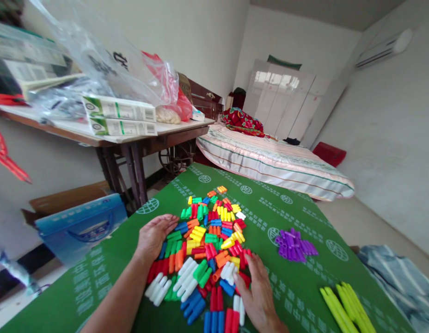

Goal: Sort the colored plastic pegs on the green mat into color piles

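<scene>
A heap of small plastic cap-like pieces (211, 237) in red, blue, green, orange, yellow and white spreads over the green printed cloth (287, 296). Many lie in side-by-side groups of two or three with rounded ends. My left hand (157, 237) rests along the heap's left edge, fingers reaching over beside blue and green pieces, nothing visibly gripped. At the right edge, my right hand (258, 291) has its fingers apart, with the thumb beside white pieces (229, 272) and the fingertips near red ones. Both palms are mostly hidden.
Right of the heap lies a cluster of purple tubes (295, 245). Long yellow-green tubes (348, 307) sit near the front right edge. A side table (166, 132) with boxes and plastic bags stands at left, above a blue carton (79, 226). Behind is a bed (270, 157).
</scene>
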Demonstrator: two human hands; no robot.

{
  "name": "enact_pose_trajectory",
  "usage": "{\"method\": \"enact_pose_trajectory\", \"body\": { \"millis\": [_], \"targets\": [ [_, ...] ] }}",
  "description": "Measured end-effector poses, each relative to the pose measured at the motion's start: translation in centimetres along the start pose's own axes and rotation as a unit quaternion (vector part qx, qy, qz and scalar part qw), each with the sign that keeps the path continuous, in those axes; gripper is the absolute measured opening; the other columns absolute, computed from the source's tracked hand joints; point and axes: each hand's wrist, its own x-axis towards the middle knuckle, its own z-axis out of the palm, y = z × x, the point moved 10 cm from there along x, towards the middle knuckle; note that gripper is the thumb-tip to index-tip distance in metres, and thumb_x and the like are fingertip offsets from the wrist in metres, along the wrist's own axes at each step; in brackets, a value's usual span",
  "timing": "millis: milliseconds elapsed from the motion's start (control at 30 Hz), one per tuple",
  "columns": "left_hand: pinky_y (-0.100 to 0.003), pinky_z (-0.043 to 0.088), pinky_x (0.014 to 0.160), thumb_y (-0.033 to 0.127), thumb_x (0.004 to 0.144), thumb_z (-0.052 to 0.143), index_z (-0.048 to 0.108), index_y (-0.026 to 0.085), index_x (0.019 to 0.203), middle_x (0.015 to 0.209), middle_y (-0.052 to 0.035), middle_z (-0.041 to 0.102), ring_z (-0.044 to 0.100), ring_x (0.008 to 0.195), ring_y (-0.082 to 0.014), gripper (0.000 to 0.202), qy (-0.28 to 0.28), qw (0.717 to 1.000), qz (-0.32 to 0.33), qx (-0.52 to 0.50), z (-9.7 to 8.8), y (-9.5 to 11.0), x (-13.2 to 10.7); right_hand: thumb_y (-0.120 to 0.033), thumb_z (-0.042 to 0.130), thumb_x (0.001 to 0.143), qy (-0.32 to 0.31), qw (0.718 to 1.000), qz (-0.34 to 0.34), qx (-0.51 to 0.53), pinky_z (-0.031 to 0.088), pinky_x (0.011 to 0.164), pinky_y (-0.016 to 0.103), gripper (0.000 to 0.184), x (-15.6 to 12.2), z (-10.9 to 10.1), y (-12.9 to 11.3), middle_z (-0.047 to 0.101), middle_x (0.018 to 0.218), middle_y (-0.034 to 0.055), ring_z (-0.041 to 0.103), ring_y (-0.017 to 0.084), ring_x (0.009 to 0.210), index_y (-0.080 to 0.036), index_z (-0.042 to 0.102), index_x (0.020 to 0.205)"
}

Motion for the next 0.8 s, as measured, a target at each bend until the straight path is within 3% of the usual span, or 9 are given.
{"method": "enact_pose_trajectory", "body": {
  "millis": [300, 567, 700, 800],
  "targets": [
    [-0.027, 0.055, 0.081, 0.013, 0.063, 0.066, 0.065, 0.015, 0.063, 0.070, -0.0055, 0.070, 0.068, 0.074, -0.0164, 0.003, 0.000, 0.997, 0.017, 0.071, 0.2, -0.3, 0.1, -0.049, 0.046, 0.088, 0.005, 1.000, 0.019, -0.005, 0.042, 0.103, 0.046, 0.056, 1.0, 0.8, 0.4, 0.054, 0.133, 0.0166, 0.048, 0.031, 0.125, -0.013, 0.053, 0.130],
    [-0.029, 0.052, 0.062, 0.025, 0.054, 0.071, 0.066, 0.016, 0.065, 0.066, -0.0070, 0.068, 0.064, 0.068, -0.0218, 0.015, -0.010, 0.969, 0.048, 0.243, -0.3, 1.7, 1.9, -0.049, 0.046, 0.089, 0.018, 0.999, 0.013, -0.027, 0.043, 0.102, 0.047, 0.052, 0.6, 0.7, 0.5, 0.055, 0.132, 0.0174, 0.050, 0.031, 0.124, -0.014, 0.060, 0.124],
    [-0.041, 0.047, 0.089, 0.021, 0.053, 0.068, 0.065, 0.021, 0.061, 0.068, -0.0047, 0.068, 0.062, 0.089, -0.0303, 0.008, -0.002, 0.925, 0.117, 0.361, -0.5, 3.8, 3.3, -0.052, 0.044, 0.089, 0.025, 0.999, 0.014, -0.023, 0.045, 0.100, 0.047, 0.053, 0.4, 0.5, 0.5, 0.056, 0.131, 0.0168, 0.051, 0.032, 0.122, -0.015, 0.062, 0.122],
    [-0.043, 0.030, 0.109, 0.018, 0.051, 0.067, 0.062, 0.023, 0.059, 0.096, -0.0083, 0.071, 0.051, 0.118, -0.0351, 0.011, -0.009, 0.888, 0.175, 0.425, 0.3, 5.2, 4.0, -0.054, 0.044, 0.089, 0.019, 1.000, 0.009, -0.016, 0.045, 0.100, 0.047, 0.054, 0.3, 0.5, 0.3, 0.056, 0.131, 0.0176, 0.051, 0.032, 0.122, -0.014, 0.062, 0.121]
  ]
}}
